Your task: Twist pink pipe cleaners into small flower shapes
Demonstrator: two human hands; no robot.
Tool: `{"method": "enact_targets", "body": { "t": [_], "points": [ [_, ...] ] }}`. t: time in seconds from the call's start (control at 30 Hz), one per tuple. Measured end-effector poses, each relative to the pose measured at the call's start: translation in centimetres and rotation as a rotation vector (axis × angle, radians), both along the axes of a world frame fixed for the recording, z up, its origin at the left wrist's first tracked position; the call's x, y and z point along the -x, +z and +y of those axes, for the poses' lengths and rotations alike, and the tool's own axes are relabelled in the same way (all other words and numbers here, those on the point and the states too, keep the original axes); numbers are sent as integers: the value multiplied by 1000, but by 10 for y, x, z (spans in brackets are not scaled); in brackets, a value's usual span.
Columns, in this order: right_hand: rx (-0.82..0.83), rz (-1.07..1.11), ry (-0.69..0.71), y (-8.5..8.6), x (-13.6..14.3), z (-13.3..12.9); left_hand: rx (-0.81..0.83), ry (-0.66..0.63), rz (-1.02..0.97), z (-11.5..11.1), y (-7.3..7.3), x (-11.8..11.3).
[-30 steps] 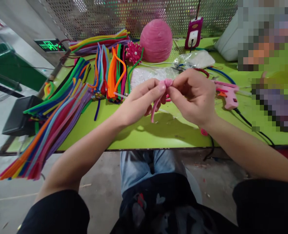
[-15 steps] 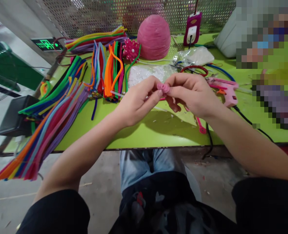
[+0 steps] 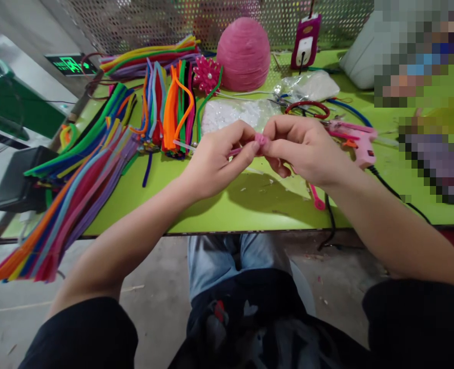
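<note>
A small curled pink pipe cleaner (image 3: 262, 139) is pinched between both hands above the front half of the table. My left hand (image 3: 220, 160) is closed on its left side, and a straight pink length shows between thumb and fingers. From the right, my right hand (image 3: 306, 148) grips the coil with thumb and index finger; its lower fingers are curled beneath. Fingertips hide part of the coil. Just behind the hands lies a clear plastic bag (image 3: 230, 114) with white contents. A pink glue gun (image 3: 359, 141) rests to the right of my right hand.
Bundles of coloured pipe cleaners (image 3: 88, 189) spread over the left side, some overhanging the front edge. A pink wound dome (image 3: 243, 54) and a pink flower (image 3: 207, 75) stand at the back. Red-handled scissors (image 3: 307, 108), a power socket (image 3: 305, 43) and a black cable (image 3: 399, 197) are rightward.
The pink coil has turned between my fingertips and shifted slightly right. A straight pink length now shows in my left hand. The camera view has moved a little.
</note>
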State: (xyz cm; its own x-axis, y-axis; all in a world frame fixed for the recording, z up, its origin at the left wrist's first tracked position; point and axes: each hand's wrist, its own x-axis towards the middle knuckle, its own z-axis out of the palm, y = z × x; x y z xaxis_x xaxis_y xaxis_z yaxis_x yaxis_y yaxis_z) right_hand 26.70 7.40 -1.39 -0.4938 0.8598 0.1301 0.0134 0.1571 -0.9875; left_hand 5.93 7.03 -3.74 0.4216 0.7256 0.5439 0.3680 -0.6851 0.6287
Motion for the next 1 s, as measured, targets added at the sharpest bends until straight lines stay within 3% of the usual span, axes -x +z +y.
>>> {"method": "enact_targets", "body": {
  "t": [0.13, 0.33, 0.5, 0.63, 0.73, 0.8, 1.0],
  "points": [
    [-160, -80, -93, -2, 1, -2, 52, -16, -13, 0, -1, -4],
    [-310, -70, -157, -5, 3, -7, 304, -44, -103, -4, 3, -9],
    [-128, -80, -92, -4, 1, -3, 546, -147, -176, -3, 9, -6],
    [96, -27, 38, -4, -4, 6, 546, -136, -149, -2, 13, -4],
    [133, -2, 71, -5, -5, 9, 592, -133, -190, -1, 12, -7],
    [39, 0, 7, -6, -3, 6, 655, -148, -255, -1, 11, -9],
    [-444, -172, -189, -7, 0, -7, 804, -171, -320, -1, 15, -10]
  ]
}}
